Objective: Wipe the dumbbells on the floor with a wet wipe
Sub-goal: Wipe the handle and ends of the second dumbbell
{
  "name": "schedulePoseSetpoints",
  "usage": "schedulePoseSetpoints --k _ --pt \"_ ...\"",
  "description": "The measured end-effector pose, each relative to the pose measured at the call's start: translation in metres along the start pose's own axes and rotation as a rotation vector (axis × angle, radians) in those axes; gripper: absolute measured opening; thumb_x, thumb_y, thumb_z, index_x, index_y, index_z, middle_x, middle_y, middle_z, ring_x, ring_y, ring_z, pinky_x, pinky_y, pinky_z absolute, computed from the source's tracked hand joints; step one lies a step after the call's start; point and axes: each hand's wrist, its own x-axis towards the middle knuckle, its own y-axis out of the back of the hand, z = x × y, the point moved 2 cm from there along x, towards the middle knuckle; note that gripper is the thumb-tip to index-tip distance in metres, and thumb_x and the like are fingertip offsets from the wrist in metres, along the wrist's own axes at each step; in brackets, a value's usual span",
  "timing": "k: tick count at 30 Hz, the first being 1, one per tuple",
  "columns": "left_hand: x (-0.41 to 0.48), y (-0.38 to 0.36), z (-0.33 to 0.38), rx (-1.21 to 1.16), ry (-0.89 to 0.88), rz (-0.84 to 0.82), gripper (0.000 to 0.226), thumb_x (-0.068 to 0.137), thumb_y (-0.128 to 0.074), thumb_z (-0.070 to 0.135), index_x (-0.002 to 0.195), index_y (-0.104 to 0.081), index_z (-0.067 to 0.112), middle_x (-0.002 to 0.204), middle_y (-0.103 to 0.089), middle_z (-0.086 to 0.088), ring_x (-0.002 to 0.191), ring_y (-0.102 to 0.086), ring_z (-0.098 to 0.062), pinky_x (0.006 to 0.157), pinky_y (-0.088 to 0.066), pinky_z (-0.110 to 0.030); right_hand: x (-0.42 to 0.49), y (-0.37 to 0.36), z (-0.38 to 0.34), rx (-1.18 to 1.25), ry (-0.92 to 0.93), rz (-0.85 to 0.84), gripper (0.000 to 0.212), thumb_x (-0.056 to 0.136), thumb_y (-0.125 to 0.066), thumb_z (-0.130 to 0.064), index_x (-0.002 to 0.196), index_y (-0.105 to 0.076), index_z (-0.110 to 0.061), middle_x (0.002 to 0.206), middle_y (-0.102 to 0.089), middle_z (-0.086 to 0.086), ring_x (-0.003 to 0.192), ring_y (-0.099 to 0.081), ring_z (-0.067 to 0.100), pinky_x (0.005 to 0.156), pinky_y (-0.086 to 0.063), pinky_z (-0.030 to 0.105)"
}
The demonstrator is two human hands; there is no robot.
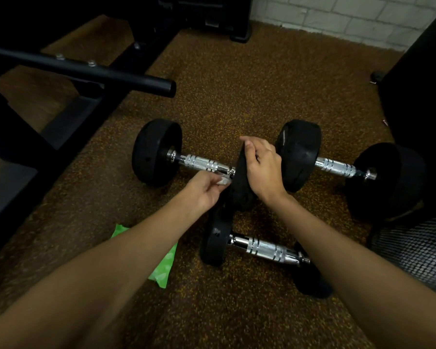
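Brown speckled floor [237, 76] carries 3 dumbbells [202, 165], a green wipe packet [165, 263] beside the nearest one, and a black bench frame [68, 117] at left.

At frame centre, the right hand [262, 167] covers much of the near weight [239, 187] of the left dumbbell. Only a small scrap of the wet wipe [223, 182] shows past the left hand's fingers [213, 178]. The left forearm hides part of the green packet [161, 270] at lower centre. The black bench frame [86, 69] is cut off at the left edge, and a mesh object [418, 250] at the right edge.
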Motion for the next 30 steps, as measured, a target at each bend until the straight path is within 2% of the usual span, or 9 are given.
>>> schedulePoseSetpoints --k 4,9,13,16,19,21,23,25,30 --pt "-0.022 -0.003 0.007 0.0 0.04 -0.01 0.032 0.093 -0.023 -0.016 0.076 -0.048 -0.007 0.083 -0.052 -0.021 0.086 -0.055 -0.031 0.102 -0.036 -0.035 -0.004 -0.001 0.0 -0.006 0.016 0.006 0.032 0.1 -0.037 -0.019 0.118 -0.063 -0.012 0.12 -0.062 0.005 0.117 -0.049 0.017 0.097 -0.025 0.014" --pt "-0.035 -0.006 0.011 -0.114 0.072 -0.019 0.026 0.092 -0.024 -0.017 0.092 -0.049 -0.012 0.129 -0.047 -0.025 0.126 -0.045 -0.036 0.105 -0.033 -0.034 -0.003 0.001 -0.001 -0.008 0.015 -0.001 0.033 0.101 -0.036 -0.019 0.119 -0.063 -0.012 0.121 -0.061 0.005 0.117 -0.049 0.015 0.101 -0.026 0.02" --pt "-0.043 -0.006 0.013 -0.156 0.055 -0.044 0.026 0.091 -0.027 -0.017 0.087 -0.05 -0.007 0.117 -0.054 -0.027 0.119 -0.051 -0.037 0.106 -0.034 -0.037 0.0 0.002 -0.002 -0.016 0.003 -0.017 0.035 0.101 -0.035 -0.019 0.12 -0.063 -0.012 0.124 -0.061 0.005 0.119 -0.049 0.015 0.104 -0.027 0.025" --pt "-0.042 -0.006 0.014 -0.164 -0.021 -0.037 0.024 0.087 -0.033 -0.02 0.09 -0.053 -0.006 0.096 -0.056 -0.024 0.085 -0.059 -0.03 0.09 -0.05 -0.039 0.001 0.001 -0.001 -0.034 -0.001 -0.028 0.036 0.101 -0.034 -0.02 0.121 -0.062 -0.012 0.126 -0.06 0.005 0.121 -0.048 0.015 0.104 -0.025 0.023" --pt "-0.04 -0.011 0.024 -0.103 -0.23 -0.065 0.031 0.084 -0.037 -0.021 0.103 -0.057 -0.007 0.102 -0.059 -0.021 0.089 -0.06 -0.027 0.079 -0.054 -0.034 0.0 0.0 -0.002 -0.034 0.001 -0.029 0.035 0.101 -0.034 -0.021 0.121 -0.062 -0.012 0.126 -0.06 0.004 0.121 -0.048 0.014 0.104 -0.024 0.021" --pt "-0.032 -0.007 0.033 0.311 -0.488 -0.024 0.044 0.086 -0.042 -0.014 0.125 -0.054 0.0 0.121 -0.06 -0.015 0.109 -0.057 -0.023 0.096 -0.046 -0.029 -0.001 0.001 -0.002 -0.032 0.009 -0.026 0.034 0.101 -0.035 -0.02 0.12 -0.062 -0.012 0.125 -0.06 0.004 0.12 -0.049 0.013 0.104 -0.025 0.022" --pt "-0.026 0.004 0.036 0.996 -0.858 0.0 0.054 0.088 -0.045 -0.007 0.139 -0.045 0.011 0.137 -0.052 -0.009 0.125 -0.049 -0.019 0.103 -0.03 -0.016 -0.003 0.002 -0.003 -0.025 0.012 -0.034 0.034 0.101 -0.035 -0.021 0.12 -0.062 -0.012 0.124 -0.06 0.004 0.12 -0.049 0.014 0.105 -0.026 0.024" --pt "-0.021 0.011 0.024 1.463 -1.016 -0.202 0.062 0.086 -0.042 -0.011 0.144 -0.035 0.009 0.146 -0.04 -0.014 0.138 -0.033 -0.025 0.112 -0.019 -0.019 -0.003 0.002 -0.003 -0.031 0.019 -0.031 0.033 0.101 -0.036 -0.02 0.119 -0.062 -0.011 0.123 -0.061 0.006 0.119 -0.05 0.016 0.105 -0.028 0.026" --pt "-0.015 0.017 0.004 2.024 -1.195 -0.211 0.069 0.089 -0.038 -0.004 0.149 -0.006 0.005 0.158 -0.009 -0.011 0.147 -0.002 -0.022 0.119 -0.002 -0.032 -0.001 0.0 -0.002 -0.046 0.014 -0.021 0.033 0.1 -0.037 -0.02 0.119 -0.062 -0.012 0.122 -0.061 0.006 0.118 -0.051 0.017 0.102 -0.027 0.022"
